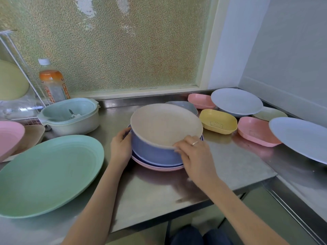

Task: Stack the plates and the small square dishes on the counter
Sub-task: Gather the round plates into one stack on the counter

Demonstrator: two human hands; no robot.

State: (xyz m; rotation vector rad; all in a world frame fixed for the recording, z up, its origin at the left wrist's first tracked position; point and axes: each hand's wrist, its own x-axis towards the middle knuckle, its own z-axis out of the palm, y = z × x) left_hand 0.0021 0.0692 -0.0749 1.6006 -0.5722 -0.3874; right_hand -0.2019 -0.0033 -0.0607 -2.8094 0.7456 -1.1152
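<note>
Gripping from both sides: left hand [120, 147] curled against the left wall of the blue-violet plate [155, 152], right hand [194, 152] with fingers hooked over the near rim of the beige plate [164, 124], a ring on one finger. Beige plate tilted, nested in the blue-violet one; beneath, another blue plate and a pink plate [159, 167], all stacked mid-counter [230, 165].

Left of the stack, a large green plate [47, 174], holding nothing. Behind it, a pale green bowl [69, 110] nested in a cream bowl [74, 124], something small and dark inside, too blurred to name. Further left, a pink dish [9, 137] over a tan dish [33, 137].

Right of the stack, a yellow square dish [218, 121] with a faint outline drawing on its floor, unreadable. Two pink square dishes [256, 131] [200, 100], a grey-blue dish [184, 105], a pale green dish [270, 113], and two grey-blue plates [236, 101] [300, 137], the nearer overhanging a pink dish.

By the window, a bottle [52, 82] with white cap and orange label; script present, not legible.
</note>
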